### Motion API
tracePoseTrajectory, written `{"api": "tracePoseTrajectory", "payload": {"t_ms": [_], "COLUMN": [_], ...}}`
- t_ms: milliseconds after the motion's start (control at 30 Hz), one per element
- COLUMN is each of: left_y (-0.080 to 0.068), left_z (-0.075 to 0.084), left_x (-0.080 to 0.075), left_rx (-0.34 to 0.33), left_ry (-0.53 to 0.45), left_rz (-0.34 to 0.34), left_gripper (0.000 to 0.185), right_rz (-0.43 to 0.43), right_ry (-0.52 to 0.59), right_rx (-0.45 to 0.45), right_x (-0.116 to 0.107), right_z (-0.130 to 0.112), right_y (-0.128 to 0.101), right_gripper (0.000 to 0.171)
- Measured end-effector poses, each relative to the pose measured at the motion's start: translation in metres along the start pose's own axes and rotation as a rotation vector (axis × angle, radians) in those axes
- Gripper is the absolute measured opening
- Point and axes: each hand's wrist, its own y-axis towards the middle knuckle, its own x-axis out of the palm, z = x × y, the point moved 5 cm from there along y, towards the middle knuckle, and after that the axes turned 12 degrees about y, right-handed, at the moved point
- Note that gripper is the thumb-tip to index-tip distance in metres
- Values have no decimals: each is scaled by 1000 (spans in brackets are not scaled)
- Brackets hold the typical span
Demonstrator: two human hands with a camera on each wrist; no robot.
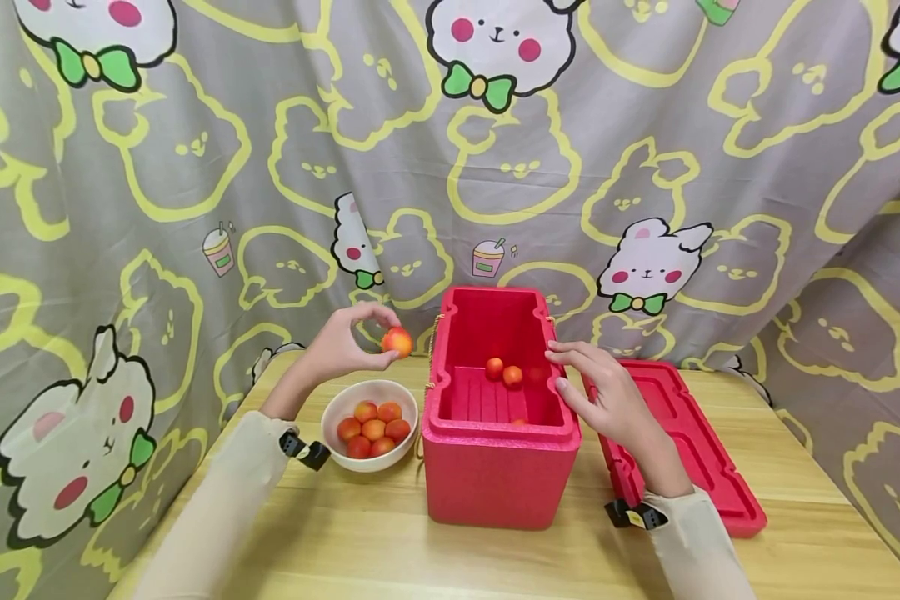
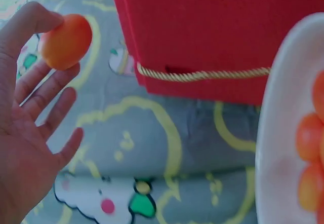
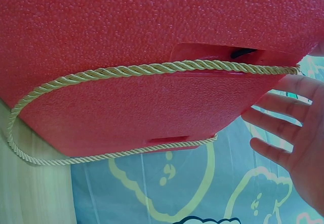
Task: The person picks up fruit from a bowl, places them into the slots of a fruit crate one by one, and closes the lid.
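Observation:
My left hand [image 1: 336, 343] pinches a small round red-orange fruit [image 1: 397, 342] between thumb and fingertips, above and behind a white bowl [image 1: 375, 465]. Several similar fruits [image 1: 373, 430] lie in that bowl. In the left wrist view the held fruit [image 2: 66, 41] sits against the thumb, with the other fingers spread below. To the right of the bowl stands a red foam box [image 1: 498, 487] without its lid, a few fruits [image 1: 512, 377] on its floor. My right hand [image 1: 607, 392] rests its fingers on the box's right rim, holding nothing.
A red lid [image 1: 693, 454] lies on the wooden table [image 1: 330, 542] to the right of the box. Gold cord [image 3: 121, 71] runs along the box's side, looping down by the table. A grey patterned curtain [image 1: 390, 158] hangs behind and around the table.

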Motion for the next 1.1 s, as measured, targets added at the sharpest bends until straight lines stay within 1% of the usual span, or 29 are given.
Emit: {"api": "tracePoseTrajectory", "payload": {"t_ms": [133,267,433,600,700,800,900,1100], "left_y": [16,32,51,63,68,72,74,75], "left_z": [21,44,69,84,91,93,92,83], "left_x": [-1,2,12,26,32,39,47,60], "left_rx": [63,132,208,238,264,286,277,224], "left_ry": [-9,-14,9,66,90,108,126,182], "left_rz": [63,88,71,27,4,-16,-47,-119], "left_gripper": [37,36,33,37,38,38,38,36], "right_rz": [1,2,0,-2,-4,-4,-4,-1], "right_ry": [-4,-6,-8,-11,-14,-20,-26,-31], "right_rx": [-4,-7,-5,3,5,3,1,-7], "right_x": [-1,-1,0,1,1,1,1,0], "right_z": [0,-1,-2,-2,-1,-1,-1,-1], "right_y": [0,0,-1,-1,-1,-1,-1,-1], "right_gripper": [43,42,43,42,42,42,42,42]}}
